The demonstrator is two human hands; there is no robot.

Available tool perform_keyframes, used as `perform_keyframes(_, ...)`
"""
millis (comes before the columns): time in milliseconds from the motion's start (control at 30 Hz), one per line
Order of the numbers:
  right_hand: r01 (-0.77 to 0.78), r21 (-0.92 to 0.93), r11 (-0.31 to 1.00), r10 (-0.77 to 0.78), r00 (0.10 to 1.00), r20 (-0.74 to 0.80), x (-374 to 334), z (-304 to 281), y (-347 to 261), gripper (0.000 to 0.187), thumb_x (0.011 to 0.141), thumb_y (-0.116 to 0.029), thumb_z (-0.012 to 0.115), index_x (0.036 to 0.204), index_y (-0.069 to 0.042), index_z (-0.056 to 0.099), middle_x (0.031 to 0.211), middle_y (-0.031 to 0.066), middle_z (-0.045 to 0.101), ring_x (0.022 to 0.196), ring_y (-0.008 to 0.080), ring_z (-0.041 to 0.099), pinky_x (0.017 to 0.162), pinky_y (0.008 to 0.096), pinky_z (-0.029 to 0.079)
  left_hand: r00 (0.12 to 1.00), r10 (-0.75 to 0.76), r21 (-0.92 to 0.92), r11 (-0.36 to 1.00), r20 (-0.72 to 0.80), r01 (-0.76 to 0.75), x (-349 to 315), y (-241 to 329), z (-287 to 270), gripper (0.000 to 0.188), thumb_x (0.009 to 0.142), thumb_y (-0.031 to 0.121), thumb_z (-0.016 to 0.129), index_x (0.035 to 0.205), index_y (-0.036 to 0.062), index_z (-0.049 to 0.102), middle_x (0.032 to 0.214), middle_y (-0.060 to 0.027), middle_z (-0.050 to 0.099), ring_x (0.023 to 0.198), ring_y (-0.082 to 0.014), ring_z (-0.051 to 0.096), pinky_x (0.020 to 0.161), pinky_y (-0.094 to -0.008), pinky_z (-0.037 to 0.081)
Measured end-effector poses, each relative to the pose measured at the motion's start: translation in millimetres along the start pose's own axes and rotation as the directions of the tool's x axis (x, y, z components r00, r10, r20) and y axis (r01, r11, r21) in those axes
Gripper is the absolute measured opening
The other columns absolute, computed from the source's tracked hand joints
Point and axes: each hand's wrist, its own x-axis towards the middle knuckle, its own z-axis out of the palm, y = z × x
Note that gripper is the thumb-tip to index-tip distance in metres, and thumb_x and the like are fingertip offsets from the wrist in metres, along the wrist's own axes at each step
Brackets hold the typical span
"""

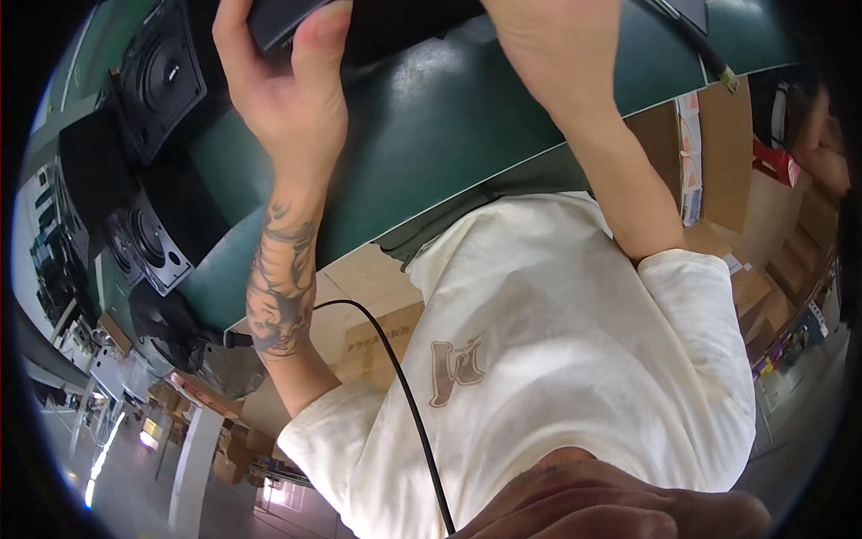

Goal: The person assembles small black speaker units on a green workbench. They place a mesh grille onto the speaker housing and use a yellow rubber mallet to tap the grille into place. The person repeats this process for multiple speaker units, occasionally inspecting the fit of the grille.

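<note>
At the top edge, my left hand point(292, 85) is closed round the corner of a black box-like thing point(280, 18), with the thumb lying along its near side. Most of this thing runs out of the picture, so its kind does not show. Further right, my right hand point(557, 31) reaches over the dark green tabletop point(422, 135). Its fingers are cut off by the top edge, and whether they touch the black thing cannot be seen.
Black loudspeakers stand on the left: one point(164, 76) at the back, another point(153, 238) nearer. A black rod-like thing point(705, 52) with a brass-coloured tip lies by the right edge. Cardboard boxes point(725, 144) and another person's arm point(822, 139) are on the right. A black cable point(395, 364) hangs before me.
</note>
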Motion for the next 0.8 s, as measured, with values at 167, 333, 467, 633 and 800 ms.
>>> perform_keyframes(167, 0.027, -0.034, 0.999, -0.024, 0.996, 0.085, 4.0, -6.9, 6.2, 0.084, 0.094, -0.025, 0.08, 0.157, 0.005, 0.032, 0.135, 0.0123, 0.058, 0.12, 0.0168, 0.058, 0.103, 0.0295, 0.047, 0.995, 0.096, 0.049, 0.994, -0.007, -0.096, 0.6, 5.0, 1.1, 0.06, 0.1, 0.03, 0.071, 0.148, 0.0071, 0.043, 0.146, -0.0091, 0.051, 0.12, -0.0157, 0.057, 0.098, -0.0262, 0.047)
perform_keyframes(333, -0.064, 0.074, 0.995, 0.058, 0.996, 0.074, 0.0, -5.7, -2.6, 0.083, 0.095, -0.028, 0.078, 0.156, 0.005, 0.033, 0.136, 0.0133, 0.058, 0.12, 0.0182, 0.057, 0.104, 0.0302, 0.046, 0.999, 0.013, -0.126, 0.992, -0.034, -0.017, -7.1, 7.0, 12.5, 0.061, 0.101, 0.027, 0.069, 0.152, 0.0131, 0.038, 0.147, -0.0089, 0.048, 0.127, -0.0199, 0.054, 0.104, -0.0311, 0.047)
perform_keyframes(467, 0.059, -0.086, 0.995, -0.057, 0.998, 0.035, -4.1, -2.8, 2.3, 0.084, 0.093, -0.032, 0.08, 0.155, 0.004, 0.036, 0.132, 0.0129, 0.059, 0.117, 0.0185, 0.058, 0.103, 0.0296, 0.046, 0.996, 0.039, -0.085, 0.995, -0.081, -0.046, -5.5, -0.8, 14.3, 0.051, 0.101, 0.029, 0.07, 0.143, 0.0135, 0.044, 0.14, -0.0067, 0.05, 0.116, -0.0175, 0.056, 0.094, -0.0265, 0.05)
perform_keyframes(633, 0.07, -0.27, 0.96, -0.066, 0.998, 0.024, -3.1, -7.5, -13.1, 0.083, 0.093, -0.034, 0.081, 0.156, 0.0, 0.038, 0.13, 0.0132, 0.06, 0.117, 0.0191, 0.057, 0.104, 0.0305, 0.045, 0.994, 0.095, 0.017, 0.995, 0.044, -0.096, 5.9, -1.7, 5.7, 0.051, 0.105, 0.031, 0.065, 0.145, 0.0106, 0.042, 0.137, -0.0078, 0.054, 0.116, -0.0193, 0.059, 0.097, -0.0297, 0.05)
perform_keyframes(800, 0.122, -0.097, 0.988, -0.087, 0.948, 0.305, 17.7, -36.1, 9.1, 0.081, 0.096, -0.027, 0.077, 0.159, 0.0, 0.033, 0.147, 0.0146, 0.046, 0.131, 0.021, 0.049, 0.113, 0.0331, 0.037, 0.982, 0.149, 0.192, 0.967, 0.117, -0.169, 13.6, 4.5, -9.5, 0.056, 0.107, 0.039, 0.057, 0.15, 0.0081, 0.039, 0.15, -0.0114, 0.045, 0.131, -0.0227, 0.052, 0.112, -0.0363, 0.043)
